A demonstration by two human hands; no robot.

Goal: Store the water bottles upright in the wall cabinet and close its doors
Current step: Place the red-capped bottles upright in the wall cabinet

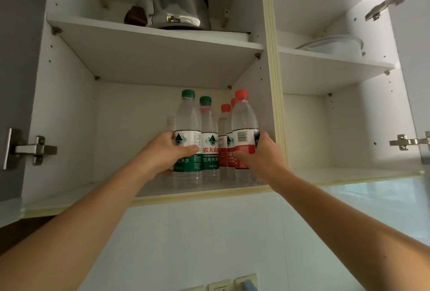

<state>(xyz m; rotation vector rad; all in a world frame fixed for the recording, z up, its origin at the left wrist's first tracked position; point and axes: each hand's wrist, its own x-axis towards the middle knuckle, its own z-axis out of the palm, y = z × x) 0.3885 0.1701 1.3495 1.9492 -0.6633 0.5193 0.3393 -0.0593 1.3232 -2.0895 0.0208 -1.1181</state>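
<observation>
Several water bottles stand upright on the lower shelf (pixel 69 195) of the left compartment of the open wall cabinet. My left hand (pixel 166 151) grips a green-capped bottle (pixel 187 125) at its label. A second green-capped bottle (pixel 209 128) stands right beside it. My right hand (pixel 260 153) grips a red-capped bottle (pixel 244 121) at the front right. Two more red-capped bottles (pixel 225 116) stand behind, partly hidden. Both held bottles rest upright on the shelf.
A steel kettle (pixel 179 4) sits on the upper left shelf. A clear lidded container (pixel 335 45) lies on the upper right shelf. Both doors are swung open, with hinges at left (pixel 28 148) and right (pixel 407 143). The lower right compartment holds nothing visible. White tiles and wall sockets (pixel 223 285) lie below.
</observation>
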